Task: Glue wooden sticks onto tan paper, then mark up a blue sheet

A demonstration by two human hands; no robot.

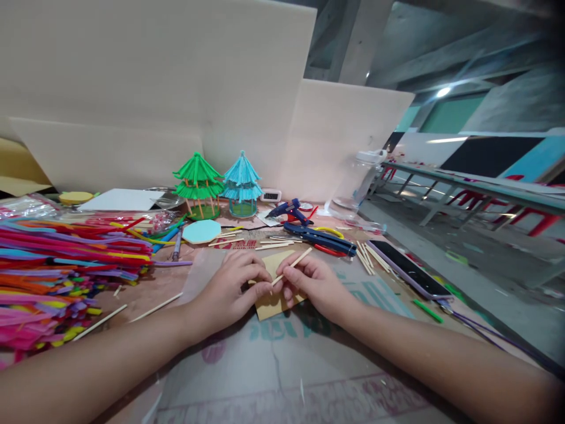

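We are pinching one stick (302, 257) with both hands: our left hand (241, 282) is gripping its lower end between thumb and forefinger, and our right hand (316, 282) is nipping it farther up, thumb against fingers, so its other end is pointing up and to the right. It is slanting over the card (268, 308), which is lying on the plastic sheet (273, 371) around the middle of the tabletop (143, 288). Whether stick and card are touching, we cannot tell.

Such thin wood is probably asking for a light, even pinch; if our hands are twisting against each other, it may be snapping. With the grips sitting this close together, we are likely steadying it well.

Toward the near edge, which is running out of view, the sheet is stretching beneath our forearms and giving our elbows their best room. Toward the left edge, pipe cleaners (70, 265) are heaping up near our left forearm. By the right edge, a phone (410, 268) is lying beside some spare sticks (365, 259), so a wide right-arm sweep is risking a fall there. Toward the far edge, a blue tool (320, 237), a glue gun (289, 210) and two pavilions (198, 189) are crowding any forward reach.
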